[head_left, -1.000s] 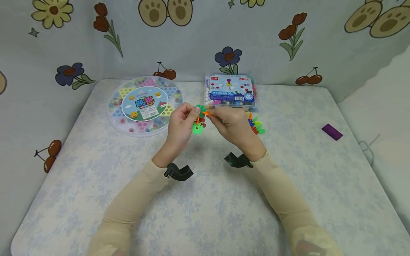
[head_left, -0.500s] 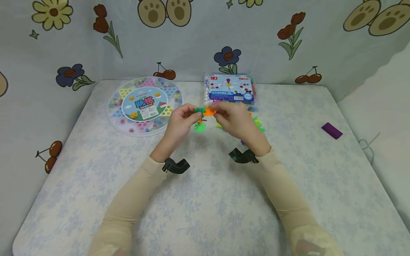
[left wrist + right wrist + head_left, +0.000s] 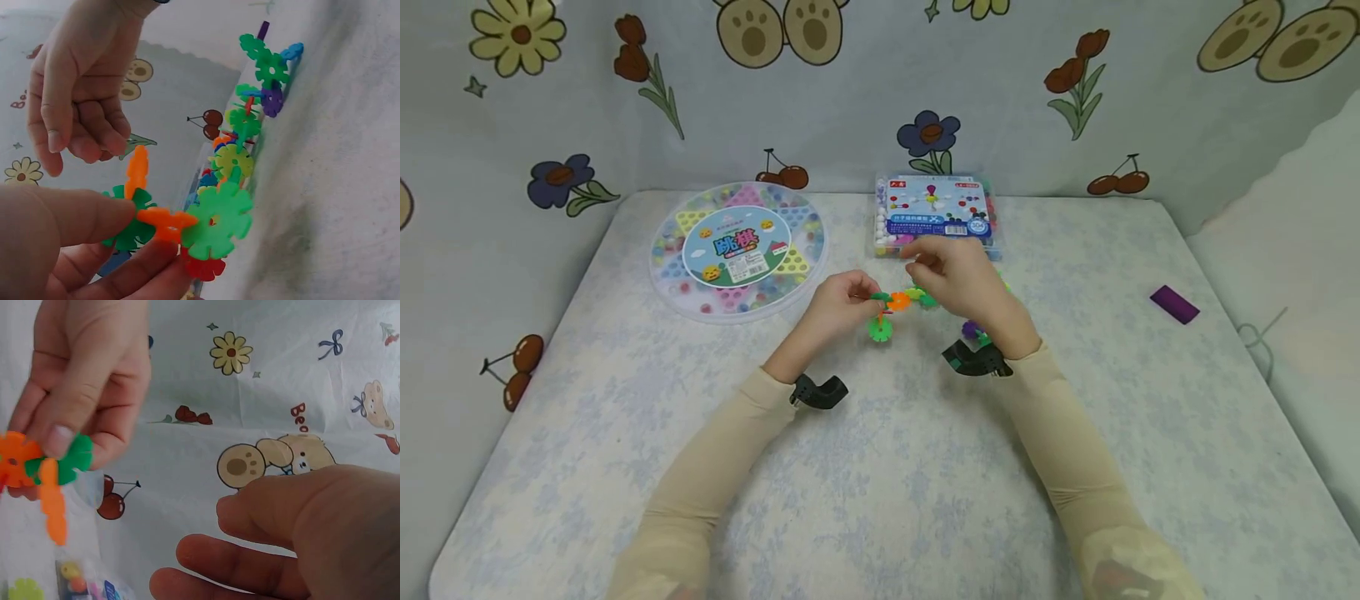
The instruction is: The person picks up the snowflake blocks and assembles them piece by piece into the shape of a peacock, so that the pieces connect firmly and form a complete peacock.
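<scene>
My left hand (image 3: 842, 307) pinches a dark green snowflake disc (image 3: 147, 199) between thumb and fingers. Slotted to that disc are two orange snowflake discs, one upright (image 3: 137, 172) and one lower (image 3: 167, 220). A light green disc (image 3: 219, 222) joins the lower orange one, and a red disc (image 3: 206, 267) shows under it. My right hand (image 3: 966, 279) hovers to the right, fingers loosely bent and holding nothing. Beneath and beyond it lie more snowflake discs in green, yellow, blue and purple (image 3: 970, 330), partly hidden by that hand in the head view.
A round Chinese checkers box (image 3: 664, 293) lies at the back left. Behind the hands stands a clear box with a molecule-model label (image 3: 936, 208). Far right on the table is a small purple strip (image 3: 1175, 305). Patterned cloth hangs behind.
The right hand has let go of the orange disc, which now stays attached to the green one. My left hand has lowered toward me with the joined discs.
</scene>
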Demonstrator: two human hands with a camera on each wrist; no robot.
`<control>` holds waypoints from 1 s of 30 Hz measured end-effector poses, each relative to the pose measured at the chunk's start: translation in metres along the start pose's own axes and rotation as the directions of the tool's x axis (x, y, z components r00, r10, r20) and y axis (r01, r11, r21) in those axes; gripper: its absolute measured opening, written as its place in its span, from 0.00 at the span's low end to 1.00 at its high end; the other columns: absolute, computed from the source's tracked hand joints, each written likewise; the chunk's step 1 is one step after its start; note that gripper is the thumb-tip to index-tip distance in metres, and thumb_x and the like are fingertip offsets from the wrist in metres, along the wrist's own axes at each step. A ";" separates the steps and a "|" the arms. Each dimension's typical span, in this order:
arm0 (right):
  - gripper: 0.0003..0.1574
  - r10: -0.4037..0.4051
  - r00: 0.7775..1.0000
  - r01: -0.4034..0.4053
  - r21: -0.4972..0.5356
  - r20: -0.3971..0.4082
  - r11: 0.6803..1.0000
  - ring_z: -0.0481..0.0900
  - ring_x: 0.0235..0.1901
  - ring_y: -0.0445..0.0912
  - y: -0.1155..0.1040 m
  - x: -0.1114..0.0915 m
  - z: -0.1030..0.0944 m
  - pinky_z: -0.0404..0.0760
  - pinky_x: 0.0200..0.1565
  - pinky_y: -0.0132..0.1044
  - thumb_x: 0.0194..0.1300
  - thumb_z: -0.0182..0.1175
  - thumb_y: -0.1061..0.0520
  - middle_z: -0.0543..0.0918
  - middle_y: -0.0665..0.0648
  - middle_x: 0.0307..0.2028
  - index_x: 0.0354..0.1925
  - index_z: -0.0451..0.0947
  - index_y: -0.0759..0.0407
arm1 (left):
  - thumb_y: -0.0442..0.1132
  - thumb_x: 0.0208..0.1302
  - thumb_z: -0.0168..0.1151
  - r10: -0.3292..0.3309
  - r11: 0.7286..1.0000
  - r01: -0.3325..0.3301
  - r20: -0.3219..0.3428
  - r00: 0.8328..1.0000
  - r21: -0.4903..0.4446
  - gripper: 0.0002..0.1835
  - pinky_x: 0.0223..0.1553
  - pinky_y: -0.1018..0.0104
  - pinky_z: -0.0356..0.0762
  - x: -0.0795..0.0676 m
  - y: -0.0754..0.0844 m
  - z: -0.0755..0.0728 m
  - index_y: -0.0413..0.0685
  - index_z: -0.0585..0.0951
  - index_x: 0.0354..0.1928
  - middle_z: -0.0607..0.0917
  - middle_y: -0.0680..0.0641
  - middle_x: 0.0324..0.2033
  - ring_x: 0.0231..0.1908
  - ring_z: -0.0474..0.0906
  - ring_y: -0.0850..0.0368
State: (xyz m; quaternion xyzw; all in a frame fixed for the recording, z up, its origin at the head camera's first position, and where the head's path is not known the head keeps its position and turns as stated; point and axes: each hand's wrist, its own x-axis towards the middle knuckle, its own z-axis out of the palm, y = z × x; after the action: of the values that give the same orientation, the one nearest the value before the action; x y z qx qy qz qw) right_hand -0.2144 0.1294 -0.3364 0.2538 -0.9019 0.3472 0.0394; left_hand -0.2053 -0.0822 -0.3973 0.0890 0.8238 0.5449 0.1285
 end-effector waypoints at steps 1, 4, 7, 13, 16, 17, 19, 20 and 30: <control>0.12 0.026 1.000 -0.026 0.001 -0.002 1.000 0.85 0.32 0.51 0.002 0.001 -0.003 0.83 0.37 0.41 0.72 0.60 0.60 0.89 0.62 0.37 0.50 0.85 0.63 | 0.37 0.68 0.63 -0.005 0.999 0.004 0.017 1.000 0.035 0.06 0.44 0.64 0.79 0.000 -0.002 0.001 0.42 0.81 0.43 0.87 0.42 0.45 0.44 0.87 0.49; 0.15 0.148 0.989 -0.148 0.013 -0.025 0.989 0.82 0.33 0.52 0.016 0.002 -0.014 0.80 0.35 0.39 0.73 0.60 0.57 0.89 0.63 0.39 0.52 0.84 0.62 | 0.39 0.68 0.64 -0.016 0.995 0.011 0.049 0.999 0.096 0.07 0.46 0.60 0.80 0.001 -0.006 0.004 0.44 0.81 0.42 0.88 0.43 0.46 0.46 0.87 0.49; 0.20 0.296 0.955 -0.295 0.020 -0.029 0.955 0.81 0.38 0.55 0.041 0.004 -0.027 0.79 0.38 0.44 0.75 0.56 0.53 0.87 0.65 0.47 0.57 0.82 0.62 | 0.41 0.69 0.65 -0.025 0.993 0.019 0.054 0.998 0.119 0.07 0.47 0.58 0.80 0.000 -0.006 0.006 0.45 0.81 0.42 0.88 0.44 0.46 0.48 0.86 0.48; 0.30 0.530 0.841 -0.537 0.052 0.107 0.842 0.76 0.58 0.62 0.096 0.004 -0.041 0.76 0.62 0.59 0.79 0.49 0.47 0.76 0.70 0.64 0.69 0.71 0.65 | 0.41 0.71 0.62 -0.034 0.999 0.033 0.034 0.999 0.040 0.07 0.46 0.58 0.79 0.003 -0.004 0.011 0.45 0.80 0.44 0.86 0.45 0.42 0.44 0.82 0.50; 0.32 0.591 0.789 -0.610 0.109 0.167 0.785 0.76 0.57 0.61 0.114 0.002 -0.039 0.78 0.61 0.55 0.80 0.48 0.45 0.76 0.71 0.63 0.70 0.68 0.65 | 0.39 0.75 0.58 -0.069 0.984 0.080 0.072 0.995 -0.161 0.06 0.50 0.56 0.83 0.008 0.001 0.019 0.43 0.77 0.44 0.83 0.46 0.40 0.40 0.82 0.54; 0.32 0.604 0.777 -0.626 0.118 0.176 0.771 0.77 0.55 0.60 0.118 0.001 -0.039 0.79 0.58 0.52 0.79 0.49 0.45 0.77 0.70 0.62 0.69 0.70 0.65 | 0.38 0.76 0.56 -0.087 0.963 0.110 0.102 0.991 -0.246 0.05 0.51 0.56 0.83 0.010 0.003 0.023 0.43 0.75 0.44 0.83 0.46 0.40 0.39 0.82 0.55; 0.32 0.616 0.761 -0.646 0.140 0.203 0.751 0.77 0.52 0.57 0.124 -0.002 -0.039 0.79 0.54 0.45 0.79 0.49 0.44 0.78 0.69 0.61 0.65 0.73 0.66 | 0.36 0.78 0.52 -0.118 0.888 0.185 0.180 0.977 -0.422 0.04 0.53 0.57 0.83 0.015 0.007 0.033 0.44 0.72 0.42 0.82 0.46 0.42 0.38 0.82 0.58; 0.31 0.619 0.757 -0.650 0.149 0.210 0.745 0.76 0.50 0.55 0.126 -0.003 -0.038 0.79 0.51 0.43 0.79 0.49 0.43 0.78 0.69 0.60 0.64 0.74 0.66 | 0.36 0.79 0.50 -0.133 0.838 0.229 0.220 0.966 -0.496 0.05 0.52 0.58 0.83 0.017 0.009 0.039 0.45 0.70 0.41 0.82 0.47 0.42 0.37 0.82 0.58; 0.33 0.608 0.747 -0.649 0.094 0.267 0.755 0.71 0.48 0.54 0.133 0.001 -0.028 0.75 0.53 0.47 0.79 0.49 0.44 0.75 0.67 0.60 0.68 0.72 0.66 | 0.38 0.82 0.45 -0.338 0.327 0.417 0.307 0.890 -0.848 0.27 0.77 0.48 0.62 0.032 0.028 0.094 0.40 0.58 0.77 0.70 0.35 0.63 0.74 0.63 0.39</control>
State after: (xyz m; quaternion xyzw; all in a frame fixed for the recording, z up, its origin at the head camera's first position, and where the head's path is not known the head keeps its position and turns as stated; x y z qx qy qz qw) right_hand -0.2825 0.2308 -0.3958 -0.0266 -0.8977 0.3900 -0.2034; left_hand -0.2065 0.0204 -0.4101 -0.1668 0.3966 0.8482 0.3089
